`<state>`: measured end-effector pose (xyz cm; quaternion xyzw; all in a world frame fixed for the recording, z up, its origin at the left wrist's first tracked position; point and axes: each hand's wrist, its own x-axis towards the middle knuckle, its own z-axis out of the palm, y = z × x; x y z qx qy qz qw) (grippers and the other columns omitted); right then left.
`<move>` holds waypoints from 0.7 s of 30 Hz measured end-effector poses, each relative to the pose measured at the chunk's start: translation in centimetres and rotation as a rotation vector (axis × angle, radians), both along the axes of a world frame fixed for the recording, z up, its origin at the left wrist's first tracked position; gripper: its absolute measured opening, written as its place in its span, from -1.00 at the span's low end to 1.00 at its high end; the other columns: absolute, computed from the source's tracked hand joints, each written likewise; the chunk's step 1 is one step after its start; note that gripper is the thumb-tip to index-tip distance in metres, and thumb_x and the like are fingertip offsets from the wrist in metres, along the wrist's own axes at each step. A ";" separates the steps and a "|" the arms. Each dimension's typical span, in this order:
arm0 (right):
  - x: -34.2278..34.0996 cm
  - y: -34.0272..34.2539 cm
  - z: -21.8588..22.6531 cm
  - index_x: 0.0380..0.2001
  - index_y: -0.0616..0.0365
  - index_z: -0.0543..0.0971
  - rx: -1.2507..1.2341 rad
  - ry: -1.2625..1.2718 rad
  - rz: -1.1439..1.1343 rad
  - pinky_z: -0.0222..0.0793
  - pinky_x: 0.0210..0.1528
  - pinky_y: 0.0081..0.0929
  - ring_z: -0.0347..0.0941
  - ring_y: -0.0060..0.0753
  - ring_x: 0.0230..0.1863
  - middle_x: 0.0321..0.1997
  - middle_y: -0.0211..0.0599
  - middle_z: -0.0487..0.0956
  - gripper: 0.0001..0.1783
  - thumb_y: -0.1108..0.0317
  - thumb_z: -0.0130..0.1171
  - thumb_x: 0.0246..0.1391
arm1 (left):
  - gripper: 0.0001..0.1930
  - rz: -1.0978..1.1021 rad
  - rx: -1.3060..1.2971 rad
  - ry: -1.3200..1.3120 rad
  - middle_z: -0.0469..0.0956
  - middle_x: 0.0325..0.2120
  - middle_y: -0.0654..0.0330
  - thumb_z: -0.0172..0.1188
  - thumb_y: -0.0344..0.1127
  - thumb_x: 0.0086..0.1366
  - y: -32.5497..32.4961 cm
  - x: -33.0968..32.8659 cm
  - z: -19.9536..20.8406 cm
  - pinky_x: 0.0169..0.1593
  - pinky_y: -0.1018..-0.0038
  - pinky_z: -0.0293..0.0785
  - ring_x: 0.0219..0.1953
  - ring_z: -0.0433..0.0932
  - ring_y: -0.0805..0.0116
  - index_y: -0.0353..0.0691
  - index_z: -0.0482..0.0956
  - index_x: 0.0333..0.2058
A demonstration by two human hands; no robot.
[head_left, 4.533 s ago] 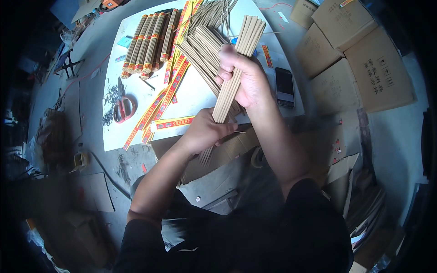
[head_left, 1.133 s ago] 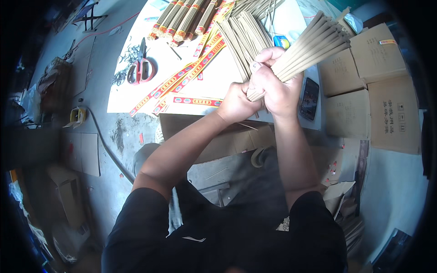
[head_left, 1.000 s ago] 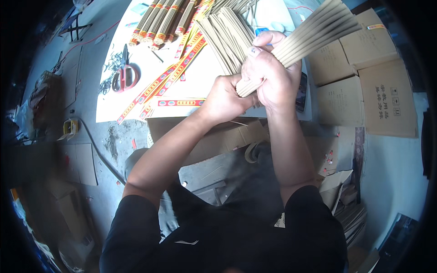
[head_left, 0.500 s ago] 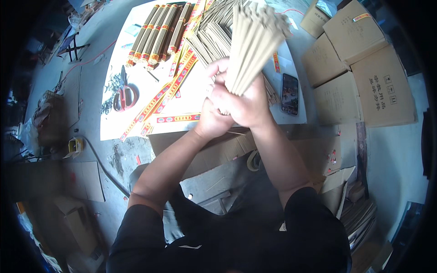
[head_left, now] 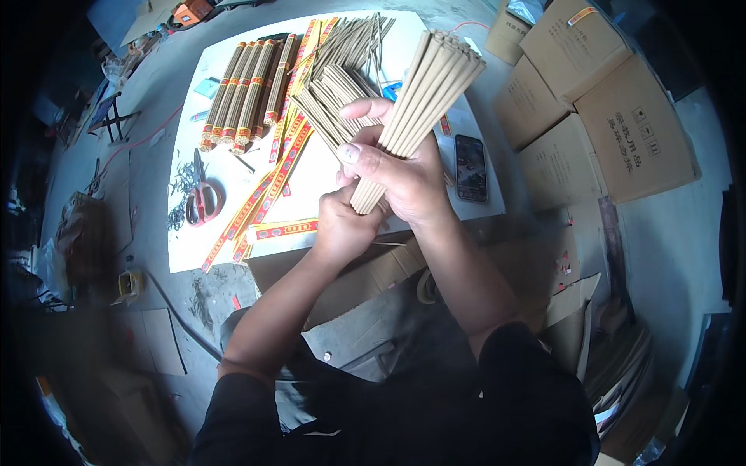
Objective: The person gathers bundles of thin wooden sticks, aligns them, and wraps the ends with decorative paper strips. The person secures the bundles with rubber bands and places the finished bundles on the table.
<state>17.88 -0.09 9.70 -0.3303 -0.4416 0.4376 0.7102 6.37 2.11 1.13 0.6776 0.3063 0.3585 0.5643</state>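
Observation:
A thick bundle of thin brown incense sticks [head_left: 443, 74] stands tilted in front of me, its top leaning right and away. My right hand [head_left: 408, 175] is wrapped around its lower half, thumb across the front and one finger stretched out to the left. Below it, my left hand [head_left: 346, 225] is closed around the bundle's bottom end; some of its fingers are hidden behind the sticks. Behind the hands, loose incense sticks [head_left: 342, 89] lie in a heap on the white table [head_left: 183, 252]. Red and yellow paper strips [head_left: 260, 202] lie left of my hands.
Several banded incense bundles [head_left: 252, 89] lie at the table's far left. Scissors [head_left: 203, 198] rest near the left edge beside dark scraps. A phone [head_left: 471, 167] lies at the right edge. Cardboard boxes [head_left: 633, 128] stand to the right, and a cardboard box [head_left: 342, 283] sits below the front edge.
The blurred, fanned tops of the sticks are now sharper and closer together. The bundle's bottom end shows more between my hands. The whole view has shifted slightly.

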 end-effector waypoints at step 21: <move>-2.1 0.1 -1.9 -0.23 0.21 0.63 0.097 -0.398 -0.267 0.52 -0.27 -0.43 0.60 -0.46 -0.37 -0.41 -0.32 0.64 -0.76 0.53 0.28 -0.05 | -0.67 -0.050 0.206 -0.372 0.66 -0.22 0.19 0.34 -0.54 0.25 0.7 1.6 -1.3 -0.19 0.51 0.56 -0.25 0.62 0.44 -0.34 0.56 0.00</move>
